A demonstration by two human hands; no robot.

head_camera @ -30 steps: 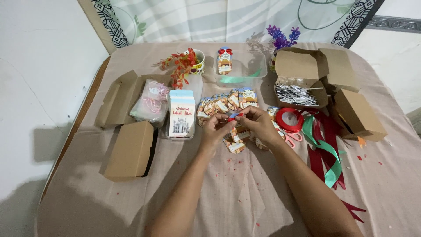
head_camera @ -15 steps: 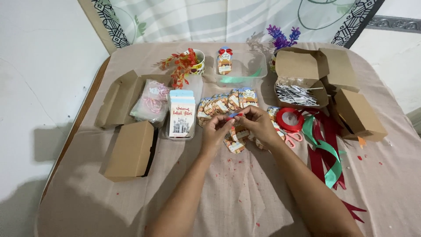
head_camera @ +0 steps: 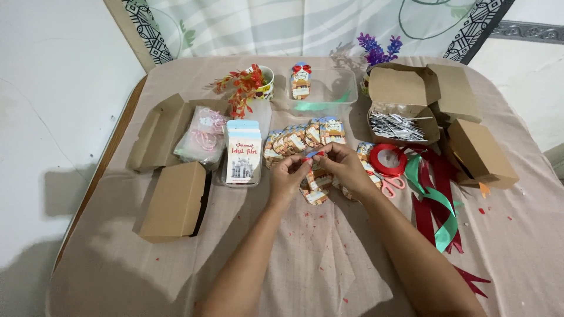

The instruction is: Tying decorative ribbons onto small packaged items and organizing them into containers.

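Head view: the left hand [head_camera: 288, 175] and right hand [head_camera: 343, 167] meet above the table [head_camera: 329, 264], fingertips of both pinching a small red ribbon piece [head_camera: 312, 155] stretched between them, just over the printed tags [head_camera: 317, 191]

Between the fingertips of the left hand [head_camera: 288, 174] and right hand [head_camera: 343, 166] sits a small red and blue piece [head_camera: 312, 154], too small to tell what it is or how each grip closes on it. The hands cover part of the small packets [head_camera: 317, 191] beneath them. Both forearms are cut off at the bottom edge, at six o'clock. At three o'clock the desk [head_camera: 529, 235] runs out of frame. The print on the card stack [head_camera: 243, 155] is blurred.
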